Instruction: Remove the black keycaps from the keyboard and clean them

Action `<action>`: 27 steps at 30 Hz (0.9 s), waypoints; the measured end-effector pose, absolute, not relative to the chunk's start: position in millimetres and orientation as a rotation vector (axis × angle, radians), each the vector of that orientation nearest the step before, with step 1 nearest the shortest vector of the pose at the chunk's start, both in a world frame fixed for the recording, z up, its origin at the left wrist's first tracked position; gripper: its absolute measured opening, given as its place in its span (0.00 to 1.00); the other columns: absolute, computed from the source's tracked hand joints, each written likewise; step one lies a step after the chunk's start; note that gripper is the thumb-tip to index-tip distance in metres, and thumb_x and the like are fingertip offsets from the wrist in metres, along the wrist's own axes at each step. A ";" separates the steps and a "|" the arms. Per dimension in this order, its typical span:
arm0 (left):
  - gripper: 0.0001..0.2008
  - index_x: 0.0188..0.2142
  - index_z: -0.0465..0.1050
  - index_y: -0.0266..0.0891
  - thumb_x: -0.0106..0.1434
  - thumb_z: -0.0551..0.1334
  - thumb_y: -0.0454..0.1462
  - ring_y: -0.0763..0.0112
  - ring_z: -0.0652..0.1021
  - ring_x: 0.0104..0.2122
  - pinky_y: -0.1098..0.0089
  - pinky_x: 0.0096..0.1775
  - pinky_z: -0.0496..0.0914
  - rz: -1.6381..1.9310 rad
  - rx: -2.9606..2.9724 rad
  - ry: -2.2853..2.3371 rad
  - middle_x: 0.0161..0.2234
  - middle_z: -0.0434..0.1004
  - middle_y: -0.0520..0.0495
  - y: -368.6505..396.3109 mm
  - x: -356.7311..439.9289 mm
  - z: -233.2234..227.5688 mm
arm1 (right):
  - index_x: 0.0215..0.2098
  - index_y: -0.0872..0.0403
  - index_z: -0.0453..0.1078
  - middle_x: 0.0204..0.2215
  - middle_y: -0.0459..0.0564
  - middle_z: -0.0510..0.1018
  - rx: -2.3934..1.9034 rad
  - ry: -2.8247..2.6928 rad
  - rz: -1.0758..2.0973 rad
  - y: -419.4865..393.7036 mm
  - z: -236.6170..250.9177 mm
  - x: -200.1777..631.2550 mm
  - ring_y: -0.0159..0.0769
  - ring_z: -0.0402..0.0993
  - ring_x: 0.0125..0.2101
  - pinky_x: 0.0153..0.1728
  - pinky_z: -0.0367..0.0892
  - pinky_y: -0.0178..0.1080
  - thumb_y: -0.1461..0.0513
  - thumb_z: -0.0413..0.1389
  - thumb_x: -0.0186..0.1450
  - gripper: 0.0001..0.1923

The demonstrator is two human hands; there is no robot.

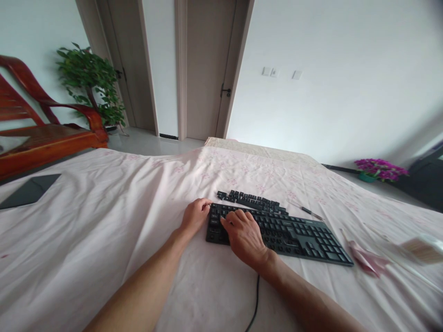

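A black keyboard lies on a pale, floral-patterned cloth, its cable trailing toward me. Several keys on its left part look bare, without caps. At its far left corner, my left hand is closed, thumb and forefinger on the edge. My right hand is over the left part of the keys with its fingers bent down and closed; whatever is at the fingertips is hidden. Just beyond the keyboard, loose black keycaps lie in rows.
Behind the keyboard lies a thin tool with a dark handle. A pink cloth and a clear box of cotton swabs or sticks sit to the right. A dark flat tablet-like object rests at the left, near a wooden chair.
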State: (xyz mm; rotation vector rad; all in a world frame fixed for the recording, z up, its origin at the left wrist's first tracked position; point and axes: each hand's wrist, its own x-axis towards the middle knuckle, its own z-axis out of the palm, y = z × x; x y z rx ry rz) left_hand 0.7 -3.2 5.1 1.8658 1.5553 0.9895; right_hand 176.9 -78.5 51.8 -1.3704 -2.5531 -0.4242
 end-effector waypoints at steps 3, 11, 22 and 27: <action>0.15 0.42 0.76 0.41 0.60 0.54 0.33 0.69 0.76 0.43 0.73 0.46 0.67 1.003 1.884 1.549 0.43 0.79 0.49 -3.2 0.7 4.2 | 0.46 0.53 0.69 0.36 0.53 0.72 -1.359 -2.595 -0.480 -82.3 51.9 174.7 0.42 0.61 0.37 0.35 0.53 0.44 0.69 0.51 0.64 0.14; 0.15 0.43 0.76 0.41 0.60 0.54 0.33 0.69 0.76 0.41 0.73 0.44 0.67 1.022 1.924 1.551 0.42 0.79 0.48 -2.5 0.2 1.8 | 0.45 0.55 0.69 0.36 0.54 0.72 -1.348 -2.666 -0.555 -87.1 47.9 168.6 0.43 0.61 0.37 0.36 0.56 0.44 0.72 0.50 0.61 0.16; 0.14 0.43 0.75 0.42 0.61 0.55 0.36 0.69 0.76 0.41 0.73 0.43 0.66 1.032 1.879 1.500 0.42 0.79 0.49 -2.9 0.0 0.4 | 0.45 0.43 0.74 0.35 0.45 0.76 -1.435 -2.366 -0.077 -52.6 56.7 203.2 0.36 0.66 0.38 0.41 0.58 0.37 0.67 0.49 0.66 0.17; 0.13 0.42 0.75 0.42 0.61 0.55 0.36 0.69 0.76 0.43 0.73 0.45 0.66 1.044 1.860 1.489 0.42 0.79 0.48 -2.7 0.6 0.6 | 0.43 0.45 0.77 0.39 0.46 0.78 -1.654 -2.237 -0.059 -1.8 64.0 228.0 0.36 0.66 0.41 0.44 0.58 0.36 0.65 0.50 0.65 0.15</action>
